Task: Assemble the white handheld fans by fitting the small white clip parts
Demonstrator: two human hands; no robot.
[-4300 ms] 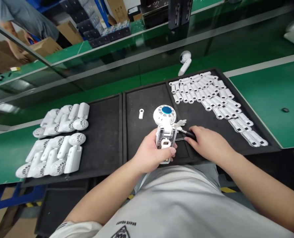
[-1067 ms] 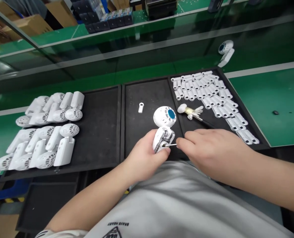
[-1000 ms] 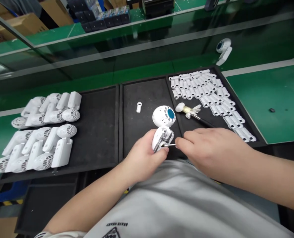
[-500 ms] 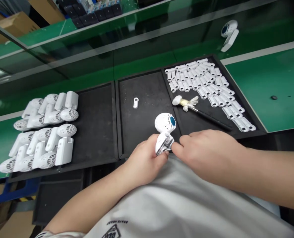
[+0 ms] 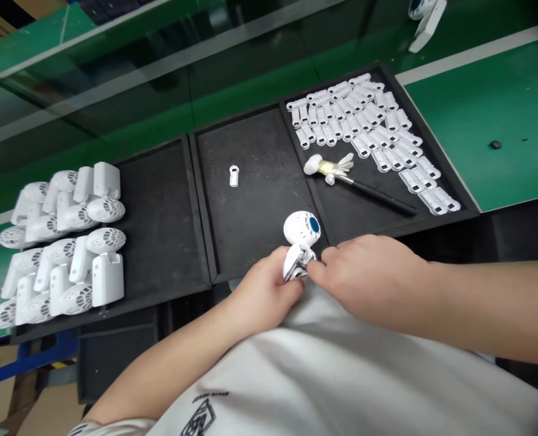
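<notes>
My left hand (image 5: 262,284) grips the base of a small white fan (image 5: 301,229), whose round vented head with a blue centre stands above my fingers. My right hand (image 5: 368,278) is close beside it, fingertips against the fan's clear-and-white lower body. Anything pinched in those fingers is hidden. A black-handled brush (image 5: 380,197) with a white tufted head lies on the black tray (image 5: 250,224), away from both hands. A small white part (image 5: 233,175) lies alone on the same tray.
Several white fans (image 5: 60,242) lie in rows on a black tray at left. Several white oblong parts (image 5: 354,115) fill the tray's right compartment. Another fan (image 5: 427,21) stands on the green bench (image 5: 482,121) behind. My torso is directly below my hands.
The black-handled brush has left my right hand and lies on the tray. The thin metal pin no longer shows at the fan. My hands are closer together, and the view has tilted lower.
</notes>
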